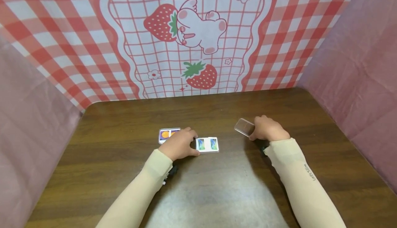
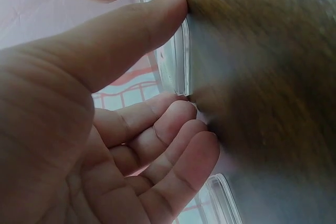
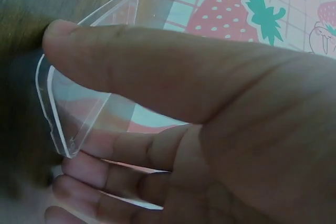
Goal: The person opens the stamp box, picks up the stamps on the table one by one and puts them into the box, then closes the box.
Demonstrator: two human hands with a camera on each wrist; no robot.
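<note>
In the head view, a flat clear case [image 1: 207, 145] with white inserts and two blue-green pictures lies on the table. My left hand [image 1: 176, 146] holds its left end, thumb at the near edge and fingertips by the far one. From the left wrist, the thumb presses on the rim of this case [image 2: 182, 59]. To the right, my right hand [image 1: 269, 128] grips an empty-looking clear plastic cover [image 1: 244, 127] by its right end. The right wrist view has that cover [image 3: 55, 108] tilted between thumb and fingers, close over the table.
Another clear case [image 1: 164, 136] with orange and purple pictures lies behind the left hand, partly hidden by it. The brown wooden table [image 1: 214, 200] meets a strawberry-patterned cloth [image 1: 201, 76] at the back. Pink cloth [image 1: 350, 66] hangs on both sides.
</note>
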